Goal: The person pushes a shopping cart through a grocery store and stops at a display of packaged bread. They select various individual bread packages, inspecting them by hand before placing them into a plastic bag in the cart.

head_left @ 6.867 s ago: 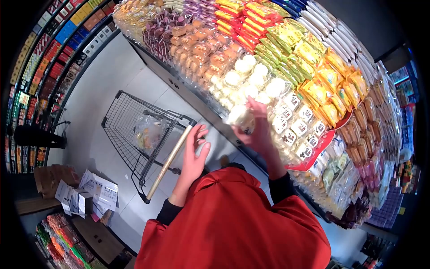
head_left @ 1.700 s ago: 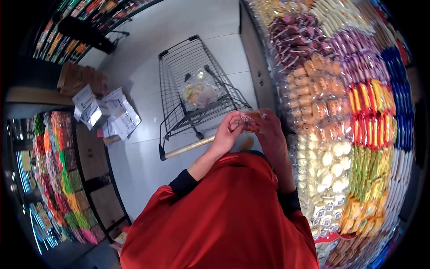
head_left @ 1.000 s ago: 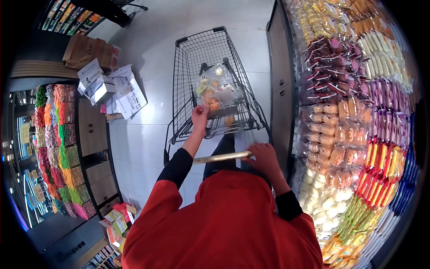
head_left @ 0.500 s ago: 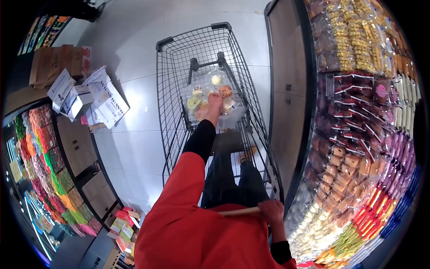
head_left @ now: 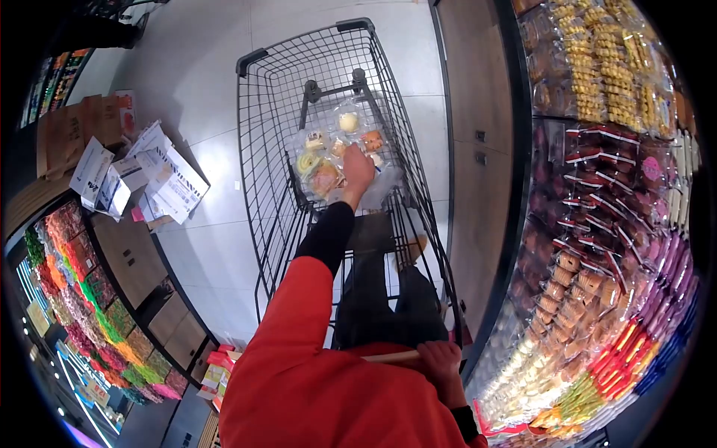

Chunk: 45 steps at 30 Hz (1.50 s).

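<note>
My left hand (head_left: 358, 170) reaches down into the black wire shopping cart (head_left: 250, 142), its fingers curled closed over the clear plastic packs of baked goods. What those fingers hold is hidden beneath them. Around the hand lie a pale round bun (head_left: 348, 122), an orange-brown pastry (head_left: 371, 140), a greenish roll (head_left: 308, 163) and a pinkish-brown bun (head_left: 325, 179), all under clear plastic. At my waist, my right hand (head_left: 442, 360) is wrapped around the cart's light wooden-looking handle (head_left: 392, 357).
Shelves of packaged cakes (head_left: 575, 291) and snacks run close along the right. On the left stand opened cardboard boxes (head_left: 168, 175) and a rack of colourful wrapped sweets (head_left: 97, 299). A dark cabinet front (head_left: 478, 194) borders the cart's right side.
The cart and its packs have shifted slightly left and up in view. My left hand has turned a little over the packs. My right hand keeps its hold on the handle.
</note>
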Each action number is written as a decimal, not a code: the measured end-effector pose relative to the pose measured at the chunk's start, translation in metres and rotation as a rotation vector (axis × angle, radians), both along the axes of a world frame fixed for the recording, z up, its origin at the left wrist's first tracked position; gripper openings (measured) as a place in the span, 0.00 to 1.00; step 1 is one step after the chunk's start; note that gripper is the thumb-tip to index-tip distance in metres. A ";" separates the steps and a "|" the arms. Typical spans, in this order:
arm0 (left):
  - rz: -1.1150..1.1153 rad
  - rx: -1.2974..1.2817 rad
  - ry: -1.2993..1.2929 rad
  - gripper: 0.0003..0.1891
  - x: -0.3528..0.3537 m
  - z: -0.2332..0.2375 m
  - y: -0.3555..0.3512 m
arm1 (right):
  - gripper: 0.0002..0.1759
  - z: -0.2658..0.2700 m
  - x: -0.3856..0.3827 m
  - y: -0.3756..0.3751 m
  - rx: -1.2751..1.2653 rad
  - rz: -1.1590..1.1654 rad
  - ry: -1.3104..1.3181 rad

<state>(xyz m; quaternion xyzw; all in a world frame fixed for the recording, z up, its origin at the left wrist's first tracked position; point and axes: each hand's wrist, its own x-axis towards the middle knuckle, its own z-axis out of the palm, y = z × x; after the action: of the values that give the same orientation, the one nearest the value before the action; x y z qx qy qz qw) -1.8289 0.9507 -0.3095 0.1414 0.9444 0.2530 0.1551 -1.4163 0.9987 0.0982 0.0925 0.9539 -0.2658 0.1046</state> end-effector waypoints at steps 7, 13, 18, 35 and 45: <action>-0.535 -0.217 0.190 0.19 0.001 0.183 -0.020 | 0.18 0.026 -0.058 0.008 -0.201 0.002 -0.310; -0.155 -0.154 -0.227 0.17 0.067 0.228 -0.042 | 0.12 0.000 -0.102 0.010 -0.684 -0.333 0.099; 0.154 0.039 -0.290 0.19 0.115 0.162 -0.061 | 0.14 0.018 -0.168 -0.010 -0.861 -0.217 0.045; -0.290 -0.200 -0.087 0.15 0.098 0.205 -0.033 | 0.16 -0.025 -0.185 -0.003 -0.542 -0.116 0.490; -0.654 -0.056 -0.019 0.15 0.111 0.193 -0.028 | 0.20 -0.072 -0.177 0.013 -0.832 -0.264 0.567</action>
<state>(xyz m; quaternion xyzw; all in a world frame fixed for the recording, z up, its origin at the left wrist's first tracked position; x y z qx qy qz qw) -1.7179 0.9224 -0.1168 0.4303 0.8542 0.1650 0.2408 -1.5937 1.0114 0.0261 0.0870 0.7386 -0.6480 -0.1643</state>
